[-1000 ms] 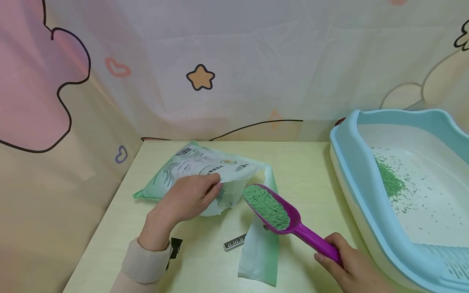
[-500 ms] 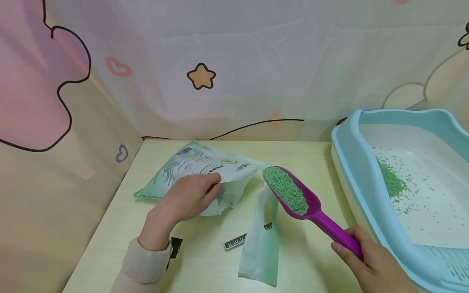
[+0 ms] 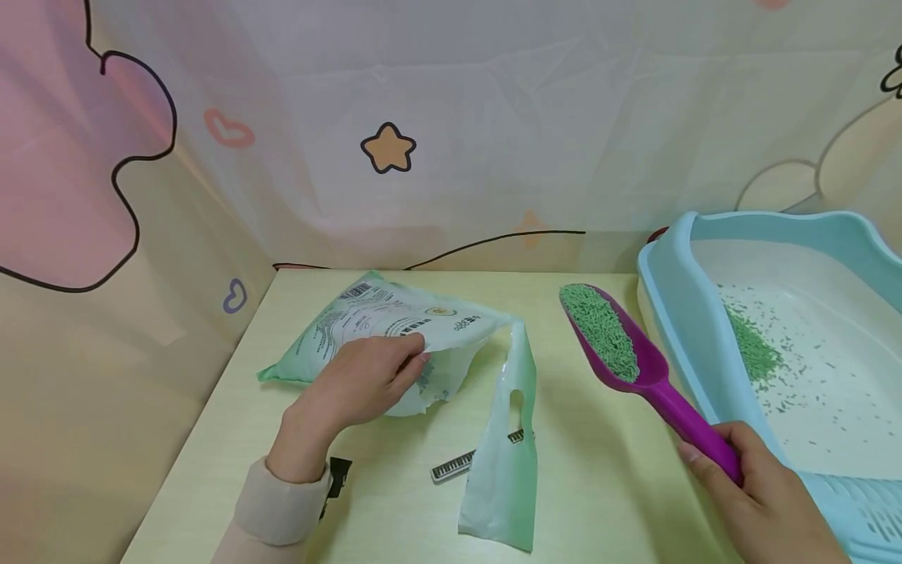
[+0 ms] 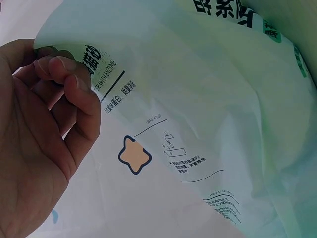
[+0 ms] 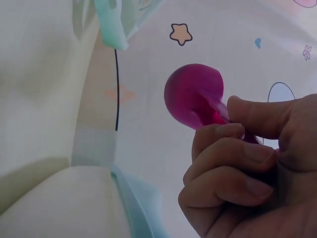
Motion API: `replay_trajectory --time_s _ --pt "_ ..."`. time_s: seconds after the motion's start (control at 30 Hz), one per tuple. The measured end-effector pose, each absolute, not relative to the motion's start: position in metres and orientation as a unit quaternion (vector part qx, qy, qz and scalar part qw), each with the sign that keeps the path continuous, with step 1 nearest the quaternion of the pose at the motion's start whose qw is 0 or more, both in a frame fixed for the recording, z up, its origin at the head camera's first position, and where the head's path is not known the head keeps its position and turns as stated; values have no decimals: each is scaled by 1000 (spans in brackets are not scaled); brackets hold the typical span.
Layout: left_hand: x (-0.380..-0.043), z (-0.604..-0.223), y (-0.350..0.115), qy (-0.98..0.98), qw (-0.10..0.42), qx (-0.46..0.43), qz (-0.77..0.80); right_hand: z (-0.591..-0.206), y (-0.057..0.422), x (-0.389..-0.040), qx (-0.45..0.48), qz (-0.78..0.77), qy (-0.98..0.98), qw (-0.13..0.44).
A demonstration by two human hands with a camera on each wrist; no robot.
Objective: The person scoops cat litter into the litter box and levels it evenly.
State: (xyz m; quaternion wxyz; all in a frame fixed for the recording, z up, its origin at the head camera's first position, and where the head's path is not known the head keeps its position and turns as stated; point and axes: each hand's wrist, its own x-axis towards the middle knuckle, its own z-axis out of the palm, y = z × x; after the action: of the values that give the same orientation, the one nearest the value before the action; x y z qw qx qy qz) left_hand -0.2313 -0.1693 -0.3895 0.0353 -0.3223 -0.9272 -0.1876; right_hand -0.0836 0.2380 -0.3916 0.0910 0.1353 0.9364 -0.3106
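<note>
In the head view my left hand (image 3: 366, 380) pinches the torn upper edge of a pale green cat litter bag (image 3: 395, 313), which lies on its side at the back left of the table. The left wrist view shows the bag's printed film (image 4: 188, 109) stretched out from those fingers. My right hand (image 3: 768, 486) grips the handle of a purple scoop (image 3: 655, 368), held above the table beside the litter box. Green pellet litter (image 3: 602, 329) fills the scoop's bowl. From the right wrist, only the scoop's underside (image 5: 190, 94) shows, with curled fingers around its handle.
A blue-rimmed white litter box (image 3: 676, 313) stands at the right, holding a small heap of green litter (image 3: 754, 345) and scattered pellets. A torn bag strip (image 3: 493, 486) hangs toward the front, over a small piano-key patterned object (image 3: 452, 467). Patterned cloth (image 3: 479, 141) closes the back.
My right hand has carried the filled scoop from the bag's opening rightward and a little away from me, toward the litter box. The left hand stays at the bag's edge.
</note>
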Motion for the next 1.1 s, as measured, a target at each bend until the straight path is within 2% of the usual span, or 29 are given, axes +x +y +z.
replay_trajectory --time_s 0.1,0.37,0.73,0.93,1.1 --pt "-231 -390 -169 -928 34 -322 -186 -388 242 -84 154 -320 931 82" --pt "-230 -391 -170 -929 30 -318 -189 -386 252 -80 179 -335 924 -41" --pt "-230 -392 -171 -928 36 -320 -190 -383 271 -81 238 -403 871 -153" --pt "-230 -392 -171 -927 33 -321 -192 -384 285 -92 305 -442 829 -154" --pt "-231 -391 -171 -926 32 -323 -193 -407 318 -98 345 -433 813 -182"
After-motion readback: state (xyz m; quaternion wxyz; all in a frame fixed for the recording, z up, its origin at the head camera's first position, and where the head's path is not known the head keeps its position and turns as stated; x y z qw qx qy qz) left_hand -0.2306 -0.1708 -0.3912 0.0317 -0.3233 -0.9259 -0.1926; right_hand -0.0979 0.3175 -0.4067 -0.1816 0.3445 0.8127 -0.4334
